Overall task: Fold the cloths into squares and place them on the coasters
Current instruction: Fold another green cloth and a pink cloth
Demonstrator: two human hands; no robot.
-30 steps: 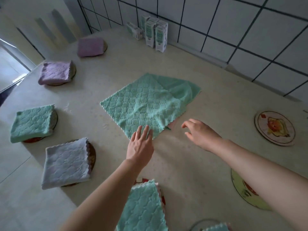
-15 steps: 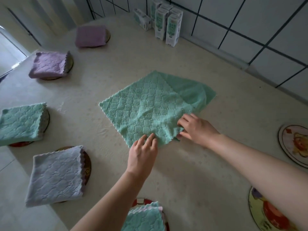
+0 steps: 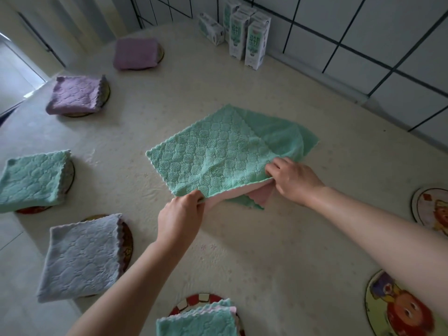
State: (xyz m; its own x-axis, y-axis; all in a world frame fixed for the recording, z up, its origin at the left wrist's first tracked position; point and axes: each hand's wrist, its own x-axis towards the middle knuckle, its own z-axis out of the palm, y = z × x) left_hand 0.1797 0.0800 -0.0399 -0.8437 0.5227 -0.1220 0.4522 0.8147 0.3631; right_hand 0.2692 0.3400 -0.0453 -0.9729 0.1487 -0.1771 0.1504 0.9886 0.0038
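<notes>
A green cloth (image 3: 218, 154) with a pink underside lies partly folded in the middle of the table. My left hand (image 3: 180, 214) pinches its near corner and my right hand (image 3: 291, 180) grips its near right edge, lifting it so the pink side shows. Folded cloths sit on coasters: a grey one (image 3: 80, 258), a green one (image 3: 31, 180), a purple one (image 3: 75, 94), a pink-purple one (image 3: 135, 53) and a green one (image 3: 196, 321) at the near edge. Two bare coasters lie at the right (image 3: 431, 209) and near right (image 3: 397, 309).
Several white and green cartons (image 3: 244, 36) stand at the back by the tiled wall (image 3: 363, 44). The pale table (image 3: 278, 251) curves away at the left, with a floor and doorway beyond.
Both hands went from hovering near the cloth to gripping its near edge. They have raised that edge, exposing the pink underside. The view has shifted closer and rightward.
</notes>
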